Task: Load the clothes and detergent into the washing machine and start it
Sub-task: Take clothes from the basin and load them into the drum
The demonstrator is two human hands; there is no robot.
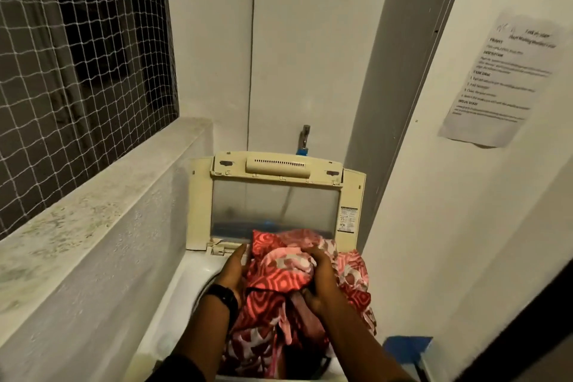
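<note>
A top-loading washing machine (186, 285) stands below me with its cream lid (276, 195) folded up against the back wall. A bundle of red, pink and white patterned clothes (279, 282) hangs over the tub opening and hides the drum. My left hand (234, 270), with a dark watch on the wrist, presses flat against the bundle's left side. My right hand (321, 285) grips the cloth from the right, fingers curled into the fabric. No detergent is in sight.
A concrete ledge (93, 211) under a netted window runs along the left. A tap (305, 136) sticks out of the wall behind the lid. A printed sheet (502, 80) hangs on the right wall. A blue and white box (409, 350) sits at the lower right.
</note>
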